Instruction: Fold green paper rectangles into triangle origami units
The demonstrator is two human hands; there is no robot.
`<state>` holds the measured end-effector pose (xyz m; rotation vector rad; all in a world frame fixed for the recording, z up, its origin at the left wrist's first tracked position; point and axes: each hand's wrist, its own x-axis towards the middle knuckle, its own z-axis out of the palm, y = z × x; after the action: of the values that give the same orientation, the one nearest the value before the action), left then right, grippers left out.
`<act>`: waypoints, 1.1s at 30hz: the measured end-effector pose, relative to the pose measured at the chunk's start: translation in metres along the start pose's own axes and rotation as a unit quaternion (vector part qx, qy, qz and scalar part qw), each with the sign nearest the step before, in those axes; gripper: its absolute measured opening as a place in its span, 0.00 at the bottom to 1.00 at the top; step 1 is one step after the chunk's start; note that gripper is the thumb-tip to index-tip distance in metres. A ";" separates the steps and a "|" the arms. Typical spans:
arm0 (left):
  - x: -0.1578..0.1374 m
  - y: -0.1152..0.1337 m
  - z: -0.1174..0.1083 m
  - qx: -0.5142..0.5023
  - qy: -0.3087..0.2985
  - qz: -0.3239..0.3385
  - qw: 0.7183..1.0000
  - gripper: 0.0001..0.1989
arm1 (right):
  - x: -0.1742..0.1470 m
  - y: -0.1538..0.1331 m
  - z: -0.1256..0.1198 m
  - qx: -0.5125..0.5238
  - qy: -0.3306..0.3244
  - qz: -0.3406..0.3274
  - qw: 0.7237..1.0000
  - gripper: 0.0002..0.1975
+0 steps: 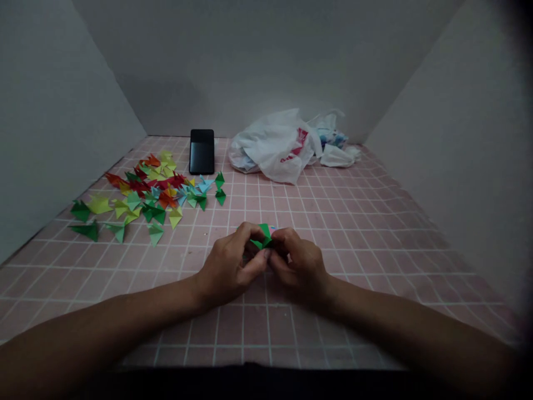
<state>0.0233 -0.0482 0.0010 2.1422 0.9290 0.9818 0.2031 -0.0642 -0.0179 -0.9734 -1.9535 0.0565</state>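
Note:
A small piece of folded green paper [262, 238] is pinched between my two hands, above the middle of the pink checked tabletop [233, 333]. My left hand [233, 261] grips its left side, with thumb and forefinger closed on it. At its right edge, the fingertips of my right hand [300, 261] press together on the paper. Part of the paper is hidden behind the fingers, so its full shape does not show. To the left lies a spread of folded paper cranes [156, 213] in green, yellow, red, orange and light blue.
A black phone [202, 153] leans upright at the back, behind the cranes. Right of it sits a crumpled white plastic bag [270, 144] with red print, beside another bundle of plastic [333, 141]. Pale walls [266, 66] enclose the table at the back and both sides.

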 end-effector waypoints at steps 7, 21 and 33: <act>-0.001 -0.004 0.004 0.188 0.066 0.131 0.971 0.05 | 0.001 -0.002 0.002 -0.019 0.024 -0.016 0.999 0.09; -0.001 0.006 -0.001 0.331 0.082 0.221 0.914 0.10 | 0.002 -0.006 0.000 0.008 0.056 0.018 0.998 0.14; 0.001 0.003 -0.009 -0.137 0.014 -0.063 0.988 0.08 | 0.000 0.004 -0.005 -0.030 0.076 -0.106 0.991 0.11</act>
<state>0.0177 -0.0468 0.0089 1.8238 0.8769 1.0151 0.2093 -0.0637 -0.0168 -0.7796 -1.9151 -0.1931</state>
